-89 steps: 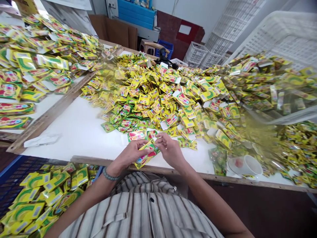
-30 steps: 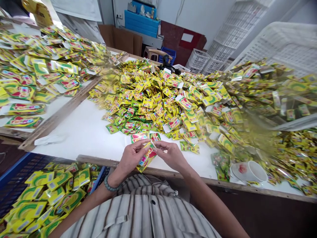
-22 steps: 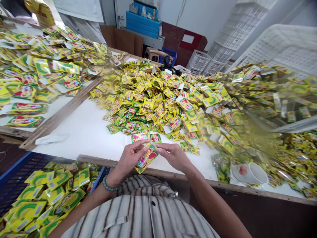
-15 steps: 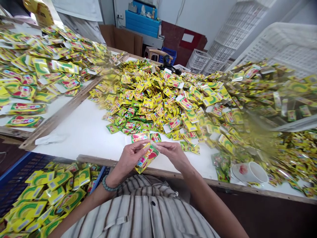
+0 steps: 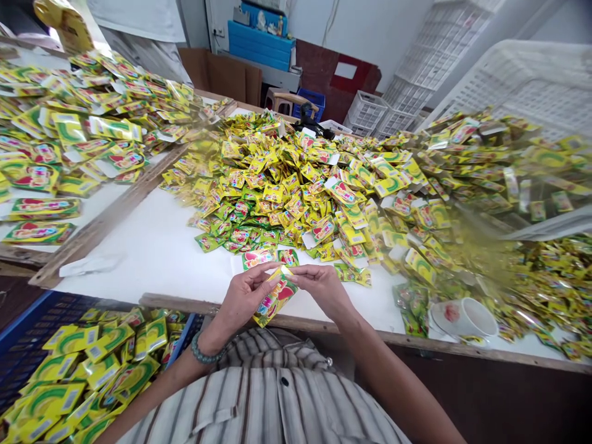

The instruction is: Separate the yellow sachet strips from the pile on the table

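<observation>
A small yellow and green printed carton [image 5: 275,301] is held tilted over the table's front edge. My left hand [image 5: 244,298] pinches its body between thumb and fingers. My right hand [image 5: 324,290] closes on its upper end, fingertips at the white flap; whether anything is inside cannot be seen. Just beyond my fingers, another carton [image 5: 259,258] lies on the white tabletop beside a green sachet [image 5: 287,256]. Behind them rises a heap of small yellow and green sachets [image 5: 272,197], with flat cartons [image 5: 345,192] scattered over its right side.
At lower left, a blue crate [image 5: 28,327] holds many cartons. A wooden strip [image 5: 115,213] divides the table, with more cartons to its left. A white cup [image 5: 465,317] stands at the right front edge, and a white basket [image 5: 546,74] tips out cartons. Someone in pale clothing [image 5: 139,21] stands far left.
Both hands stay on the same carton, and my right fingertips have shifted slightly at its upper end. The whole view has moved a little.
</observation>
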`<state>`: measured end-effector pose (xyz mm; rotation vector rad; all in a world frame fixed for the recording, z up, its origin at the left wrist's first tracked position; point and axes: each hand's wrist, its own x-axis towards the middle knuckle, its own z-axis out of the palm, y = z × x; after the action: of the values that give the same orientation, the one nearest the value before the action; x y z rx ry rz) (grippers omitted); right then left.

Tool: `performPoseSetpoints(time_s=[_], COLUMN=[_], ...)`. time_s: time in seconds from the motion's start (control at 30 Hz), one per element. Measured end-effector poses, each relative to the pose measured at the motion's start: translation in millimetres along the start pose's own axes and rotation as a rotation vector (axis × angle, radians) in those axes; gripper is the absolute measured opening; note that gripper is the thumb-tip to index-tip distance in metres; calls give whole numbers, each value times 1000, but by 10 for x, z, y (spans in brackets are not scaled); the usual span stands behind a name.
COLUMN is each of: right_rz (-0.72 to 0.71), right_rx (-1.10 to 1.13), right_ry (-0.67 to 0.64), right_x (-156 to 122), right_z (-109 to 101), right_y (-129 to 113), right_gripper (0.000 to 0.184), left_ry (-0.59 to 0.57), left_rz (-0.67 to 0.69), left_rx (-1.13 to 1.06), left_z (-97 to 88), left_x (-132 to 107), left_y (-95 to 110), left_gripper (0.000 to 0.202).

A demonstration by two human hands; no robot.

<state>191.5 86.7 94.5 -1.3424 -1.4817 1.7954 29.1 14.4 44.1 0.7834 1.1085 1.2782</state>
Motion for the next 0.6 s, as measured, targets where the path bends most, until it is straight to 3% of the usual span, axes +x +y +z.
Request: performPoseSetpoints(time_s=[0.1, 0.3, 0.43, 0.6], right_rz=[-10, -82, -188, -175], right_rx=[-81, -166, -213, -7], right_ry=[21, -92, 15, 27], right_x=[2, -117, -204, -217], right_z=[-37, -7, 98, 205], right_y=[-9, -78, 42, 272], right_gripper=[22, 27, 31, 36], left_ry=[-23, 20, 80, 129], left_rz=[4, 14, -35, -108], left_rx=[-4, -40, -136, -298], left_z=[-9, -2, 37, 82], left_x=[-13, -2, 8, -8], left_y=[-5, -9, -13, 10], left_gripper=[47, 42, 48, 54])
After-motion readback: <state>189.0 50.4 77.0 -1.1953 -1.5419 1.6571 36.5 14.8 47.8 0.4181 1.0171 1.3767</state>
